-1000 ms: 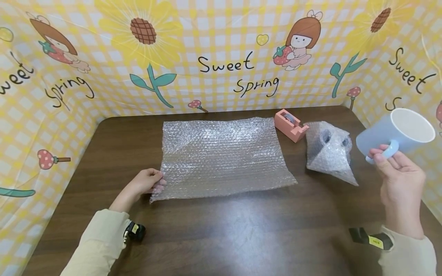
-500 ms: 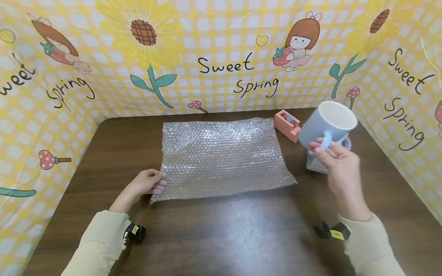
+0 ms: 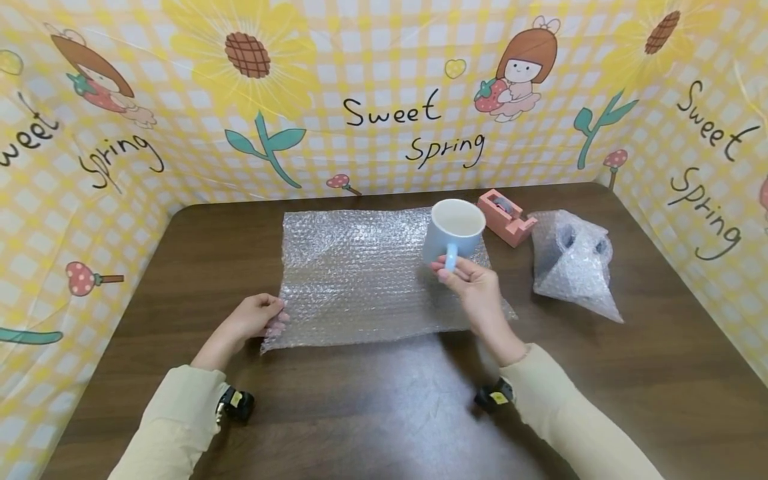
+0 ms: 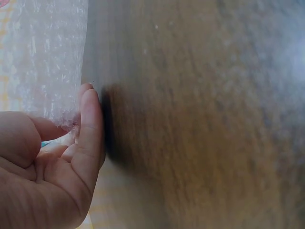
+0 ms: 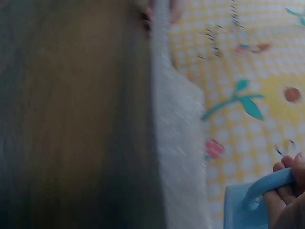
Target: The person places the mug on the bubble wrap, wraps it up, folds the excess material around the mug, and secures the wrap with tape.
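1. One mug (image 3: 454, 239) hangs over the wrap (image 3: 354, 280), its handle (image 3: 451, 257) gripped in the right hand's (image 3: 479, 293) fingers.
2. Left hand's (image 3: 255, 317) thumb and fingers pinch the wrap's edge.
3. Dispenser (image 3: 504, 219) sits beyond the right fingers.

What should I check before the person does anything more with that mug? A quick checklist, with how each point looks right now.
1. Mug held securely: ok; the right hand grips its handle.
2. Mug set down on the bubble wrap: not ok; it is held above the sheet's right part.
3. Bubble wrap spread out: ok; it lies mostly flat.
4. Sheet steadied: ok; the left hand pinches its left edge.
5. Tape dispenser nearby: ok; it stands by the far right corner. Loose tape end ready: cannot tell.
6. Wrapped bundle out of the way: ok; it sits apart, further right.
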Action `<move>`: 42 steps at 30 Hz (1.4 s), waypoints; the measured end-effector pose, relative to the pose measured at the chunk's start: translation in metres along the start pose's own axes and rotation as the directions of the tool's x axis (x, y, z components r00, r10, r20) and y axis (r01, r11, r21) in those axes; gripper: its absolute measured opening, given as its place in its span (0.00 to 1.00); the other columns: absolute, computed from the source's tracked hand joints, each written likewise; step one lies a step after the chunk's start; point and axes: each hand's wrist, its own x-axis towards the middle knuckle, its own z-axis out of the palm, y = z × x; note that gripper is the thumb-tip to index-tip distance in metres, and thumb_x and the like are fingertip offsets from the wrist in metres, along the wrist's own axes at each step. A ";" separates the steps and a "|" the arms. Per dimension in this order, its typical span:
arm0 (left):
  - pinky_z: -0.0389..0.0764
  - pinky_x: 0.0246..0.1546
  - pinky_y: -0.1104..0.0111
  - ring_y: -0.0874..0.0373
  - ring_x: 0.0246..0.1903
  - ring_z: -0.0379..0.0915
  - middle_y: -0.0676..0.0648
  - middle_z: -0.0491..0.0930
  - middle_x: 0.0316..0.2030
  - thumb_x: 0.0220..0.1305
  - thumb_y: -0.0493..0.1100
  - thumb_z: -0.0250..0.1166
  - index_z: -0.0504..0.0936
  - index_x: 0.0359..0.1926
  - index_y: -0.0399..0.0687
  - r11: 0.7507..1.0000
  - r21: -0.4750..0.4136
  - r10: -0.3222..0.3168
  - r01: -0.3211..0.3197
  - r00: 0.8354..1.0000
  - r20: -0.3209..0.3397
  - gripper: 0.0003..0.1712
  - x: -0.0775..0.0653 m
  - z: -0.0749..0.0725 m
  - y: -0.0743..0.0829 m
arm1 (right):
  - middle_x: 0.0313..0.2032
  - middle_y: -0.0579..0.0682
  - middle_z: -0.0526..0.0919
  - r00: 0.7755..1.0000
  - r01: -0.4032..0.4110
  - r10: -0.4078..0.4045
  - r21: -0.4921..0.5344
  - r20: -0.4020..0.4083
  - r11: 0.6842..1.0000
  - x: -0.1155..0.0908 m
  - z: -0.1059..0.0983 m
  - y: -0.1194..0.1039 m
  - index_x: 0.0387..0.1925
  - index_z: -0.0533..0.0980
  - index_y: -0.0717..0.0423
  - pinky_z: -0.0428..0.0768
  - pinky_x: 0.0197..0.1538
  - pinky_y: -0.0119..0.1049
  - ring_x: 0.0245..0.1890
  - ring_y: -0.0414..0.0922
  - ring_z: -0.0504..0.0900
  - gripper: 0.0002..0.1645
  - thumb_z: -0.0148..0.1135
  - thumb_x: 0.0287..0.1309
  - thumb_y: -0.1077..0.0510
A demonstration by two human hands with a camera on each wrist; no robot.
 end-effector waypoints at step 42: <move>0.80 0.29 0.75 0.70 0.25 0.75 0.57 0.79 0.25 0.74 0.39 0.46 0.66 0.51 0.24 1.000 0.006 -0.009 0.009 1.000 -0.002 0.17 0.001 -0.001 -0.001 | 0.40 0.66 0.85 0.991 0.060 -0.054 0.045 -0.120 0.997 0.007 0.120 0.052 0.43 0.80 0.72 0.83 0.46 0.32 0.44 0.55 0.86 0.14 0.64 0.53 0.71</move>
